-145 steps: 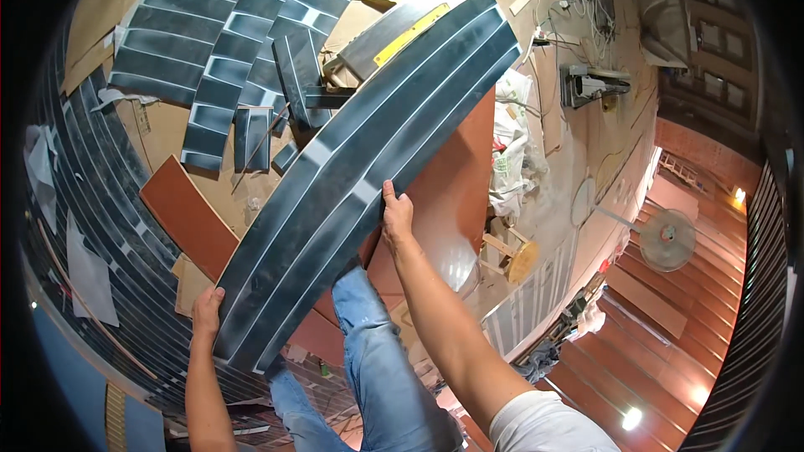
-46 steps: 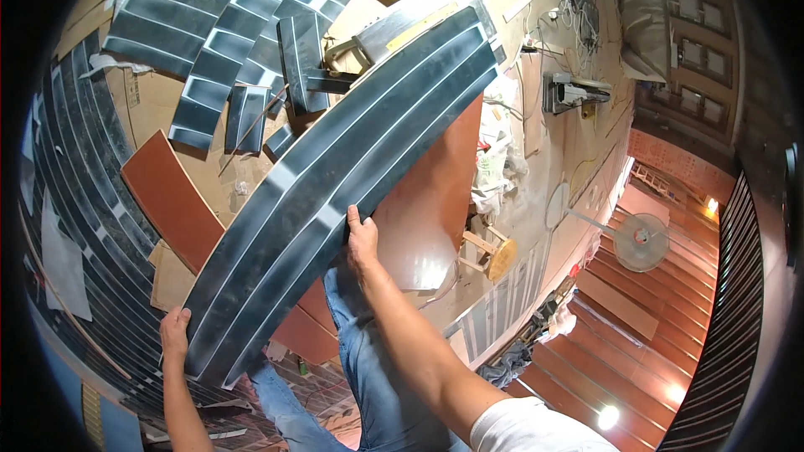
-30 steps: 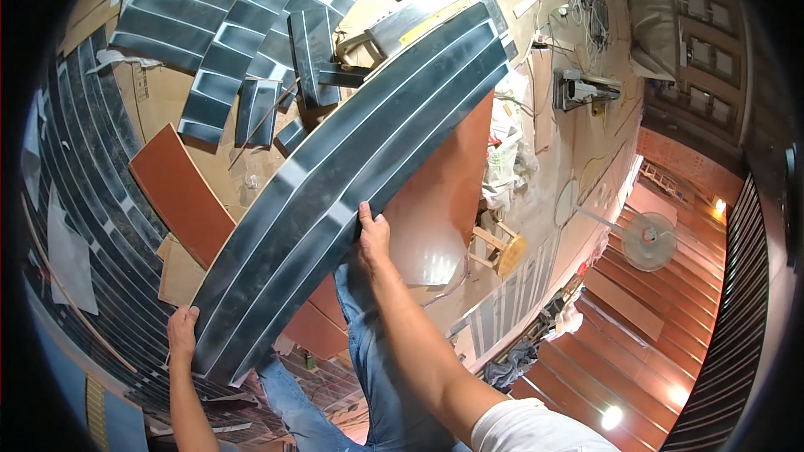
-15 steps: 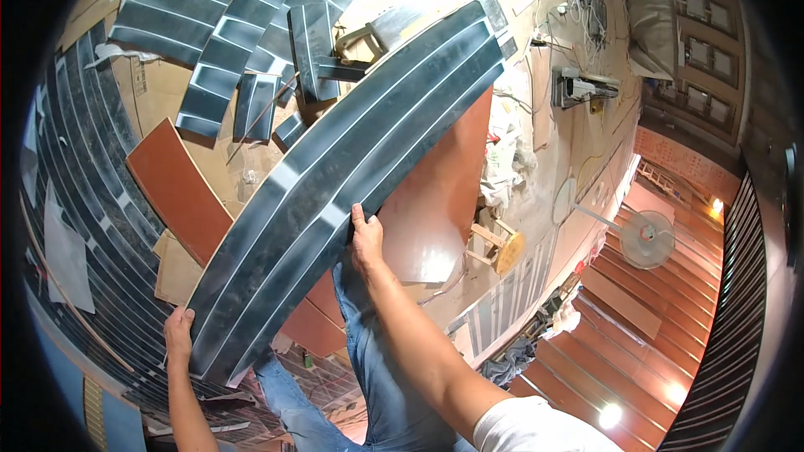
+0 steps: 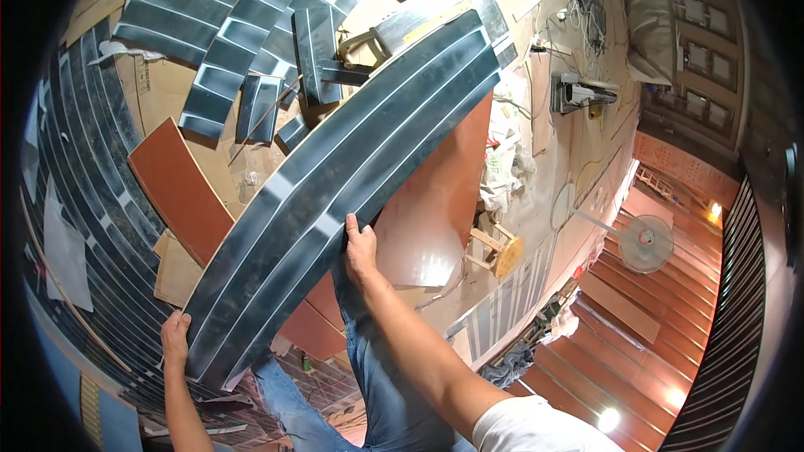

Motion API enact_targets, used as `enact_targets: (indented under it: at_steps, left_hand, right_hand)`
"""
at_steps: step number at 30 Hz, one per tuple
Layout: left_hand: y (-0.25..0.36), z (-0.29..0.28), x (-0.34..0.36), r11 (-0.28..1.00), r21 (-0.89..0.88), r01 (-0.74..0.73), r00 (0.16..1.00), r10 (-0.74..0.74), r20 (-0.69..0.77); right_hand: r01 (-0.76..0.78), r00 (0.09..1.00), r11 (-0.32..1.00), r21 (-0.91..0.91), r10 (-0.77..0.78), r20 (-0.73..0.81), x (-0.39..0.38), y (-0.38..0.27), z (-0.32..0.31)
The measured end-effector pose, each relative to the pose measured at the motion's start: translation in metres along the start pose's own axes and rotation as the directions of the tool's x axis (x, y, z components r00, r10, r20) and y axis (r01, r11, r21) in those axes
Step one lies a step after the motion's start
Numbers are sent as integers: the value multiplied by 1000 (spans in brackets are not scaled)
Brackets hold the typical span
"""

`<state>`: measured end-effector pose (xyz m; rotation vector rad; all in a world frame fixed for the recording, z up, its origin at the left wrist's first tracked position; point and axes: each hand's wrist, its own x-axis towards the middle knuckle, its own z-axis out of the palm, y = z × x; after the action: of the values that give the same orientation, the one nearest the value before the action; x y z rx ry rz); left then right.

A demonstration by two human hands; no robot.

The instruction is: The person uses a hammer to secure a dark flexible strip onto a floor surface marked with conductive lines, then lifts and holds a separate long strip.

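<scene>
A long dark grey panel (image 5: pixel 335 176) with pale lines along its length slants from my lower left up to the far right. My left hand (image 5: pixel 175 337) grips its lower left edge, thumb on top and the other fingers hidden. Farther along the near side, my right hand (image 5: pixel 360 249) is closed on the long edge, its thumb lying over the face and its fingers out of sight underneath. Beyond and beneath the panel lie a reddish-brown board (image 5: pixel 180 188) on the left and a wider, glossy reddish-brown sheet (image 5: pixel 431 201) on the right.
Dark panels (image 5: pixel 180 8) with pale lines cover the far left floor, among cut pieces (image 5: pixel 314 54). On the right are a small wooden stool (image 5: pixel 507 257), white plastic bags (image 5: pixel 502 159), a power tool (image 5: pixel 582 94) and a standing fan (image 5: pixel 645 243). Cables (image 5: pixel 590 12) trail behind.
The panel has shifted slightly toward me and to the left, its far end lower in view. Both hands have moved slightly with it, keeping their grip.
</scene>
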<state>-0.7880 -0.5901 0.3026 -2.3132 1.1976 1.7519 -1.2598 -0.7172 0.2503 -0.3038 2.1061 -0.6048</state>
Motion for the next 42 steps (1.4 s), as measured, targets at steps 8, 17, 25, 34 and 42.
enact_targets:
  at_steps: [8, 17, 25, 34, 42]
  left_hand:
    - [-7, 3, -6, 1000, -2, 5, 1000, -5, -12]
    - [-1, -6, -10, 1000, -10, 25, 999, -24, 33]
    - [-17, -4, -16, 999, -33, 35, 999, -35, 13]
    - [-9, -4, -24, 999, -44, 2, 1000, -1, 10]
    - [-21, -16, -34, 1000, 7, 25, 1000, -25, -10]
  right_hand:
    - [-20, 999, 997, 77, 17, 42, -7, 5, 1]
    - [26, 999, 999, 34, -28, 47, -9, 18, 4]
    - [118, 993, 990, -75, -118, 2, -9, 32, 4]
    - [53, 998, 982, -179, -45, 47, -18, 28, -1]
    - [5, 996, 990, -138, 7, 87, -34, 5, 8]
